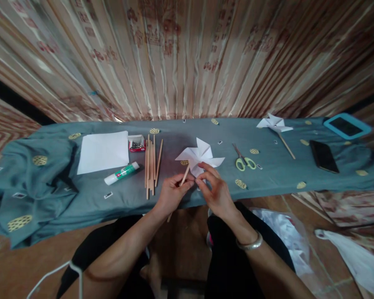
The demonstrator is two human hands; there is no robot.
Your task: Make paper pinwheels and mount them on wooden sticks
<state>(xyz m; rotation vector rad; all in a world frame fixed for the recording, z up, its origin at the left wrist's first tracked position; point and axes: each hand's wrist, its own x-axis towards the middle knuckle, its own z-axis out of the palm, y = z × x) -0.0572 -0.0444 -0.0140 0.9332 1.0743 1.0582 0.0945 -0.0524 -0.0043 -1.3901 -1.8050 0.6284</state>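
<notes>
A white paper pinwheel (202, 153) is in front of me, over the near part of the cloth-covered table. Its thin wooden stick (185, 174) slants down toward me, and my left hand (171, 192) is closed around it, the lower end poking out below. From the right, my right hand (217, 192) has thumb and fingers bent together at the pinwheel's lower blade, which they partly cover. A finished-looking second pinwheel (274, 123) lies at the back right, its stick (286, 145) pointing toward the front.
Left of my hands lie several wooden sticks (150, 164), a glue stick (121, 173), a small box of metal pins (137, 143) and white paper (104, 151). Green-handled scissors (244, 160), a black phone (324, 156) and a blue-framed tablet (345, 125) lie rightward. A curtain (180, 62) hangs behind.
</notes>
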